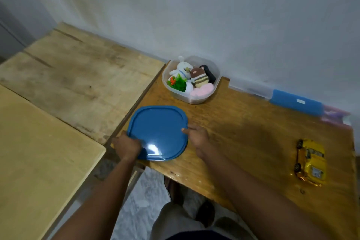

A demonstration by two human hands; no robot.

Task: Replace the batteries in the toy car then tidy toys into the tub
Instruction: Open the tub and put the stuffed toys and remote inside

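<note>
A wooden worktop (243,132) met a pale wall. The left grip (127,147) clasped the blue lid (157,128) at its left corner; the right grip (196,137) pinched its right edge. The toy-filled tub (194,100) sat just beyond the lid; the toy car (309,161) lay well to the lid's right, nearer the right grip.

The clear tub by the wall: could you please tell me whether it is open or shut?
Open: the tub has no lid on, its soft toys show uncovered, and the blue lid sits apart.
</note>
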